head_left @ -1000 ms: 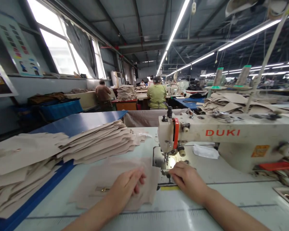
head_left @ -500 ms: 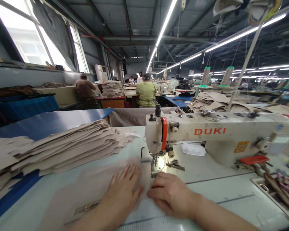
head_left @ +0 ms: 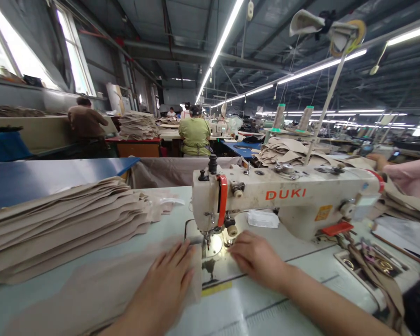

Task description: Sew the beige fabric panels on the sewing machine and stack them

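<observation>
My left hand (head_left: 168, 282) lies flat, fingers extended, on a beige fabric piece (head_left: 101, 275) on the sewing table. The fabric's right edge sits just left of the needle area of the white sewing machine (head_left: 252, 191). To the right of the needle plate (head_left: 215, 245), my right hand (head_left: 257, 256) has its fingers curled together low over the machine bed. Its fingertips are beside a small metal part near the presser foot (head_left: 208, 240); what they pinch, if anything, is hidden. A lamp lights the plate.
Stacked beige fabric pieces (head_left: 73, 224) lie at left. A clear plastic box (head_left: 263, 218) rests behind the needle on the bed. At right, a tray (head_left: 350, 275) holds straps and rings. Co-workers sit ahead, and a pink sleeve (head_left: 413, 172) shows at right.
The view has turned right, so the scene has shifted left. My right hand has left the fabric's edge and moved to the metal part by the needle. My left hand stays flat on the fabric.
</observation>
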Demonstrator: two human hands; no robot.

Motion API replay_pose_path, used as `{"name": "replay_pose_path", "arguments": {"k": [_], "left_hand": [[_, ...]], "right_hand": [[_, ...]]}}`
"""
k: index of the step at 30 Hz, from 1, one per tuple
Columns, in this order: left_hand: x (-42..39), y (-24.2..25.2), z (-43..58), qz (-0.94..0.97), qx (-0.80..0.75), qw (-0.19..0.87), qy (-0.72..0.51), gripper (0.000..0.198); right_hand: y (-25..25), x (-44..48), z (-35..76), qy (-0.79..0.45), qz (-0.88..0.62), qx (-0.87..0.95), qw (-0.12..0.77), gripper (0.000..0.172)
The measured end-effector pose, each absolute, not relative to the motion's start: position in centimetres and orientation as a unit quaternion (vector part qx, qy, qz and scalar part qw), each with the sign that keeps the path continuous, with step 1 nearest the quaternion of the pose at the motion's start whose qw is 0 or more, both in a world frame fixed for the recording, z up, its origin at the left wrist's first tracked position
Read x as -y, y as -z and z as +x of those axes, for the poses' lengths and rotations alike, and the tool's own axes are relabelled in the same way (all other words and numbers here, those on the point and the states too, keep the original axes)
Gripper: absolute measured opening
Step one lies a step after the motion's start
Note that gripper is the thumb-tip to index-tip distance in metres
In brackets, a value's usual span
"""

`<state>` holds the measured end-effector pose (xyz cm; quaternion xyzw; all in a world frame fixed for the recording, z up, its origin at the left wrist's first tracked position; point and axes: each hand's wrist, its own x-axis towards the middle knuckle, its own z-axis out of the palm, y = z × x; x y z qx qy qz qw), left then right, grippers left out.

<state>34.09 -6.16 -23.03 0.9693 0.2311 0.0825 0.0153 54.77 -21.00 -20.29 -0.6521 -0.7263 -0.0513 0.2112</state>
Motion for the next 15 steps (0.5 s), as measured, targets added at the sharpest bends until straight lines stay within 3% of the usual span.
{"name": "replay_pose_path", "arguments": {"k": [2,5,9,15], "left_hand": [[6.2,23.0,34.3,0.969,-0.234,0.017,-0.082,0.051],[6.1,23.1,34.7,0.968,-0.238,0.013,-0.082,0.052],[5.8,23.6,34.8,0.968,-0.235,0.009,-0.092,0.051],[5.0,24.4,34.0,0.965,-0.186,0.025,-0.184,0.044]], "right_hand": [[19.5,21.4,57.8,0.057,-0.776,0.608,0.159,0.021],[19.0,22.0,61.4,0.073,-0.847,0.513,0.122,0.021],[19.1,22.3,62.9,0.061,-0.879,0.466,0.082,0.015],[19.1,22.3,62.2,0.050,-0.891,0.444,0.074,0.020]]}}
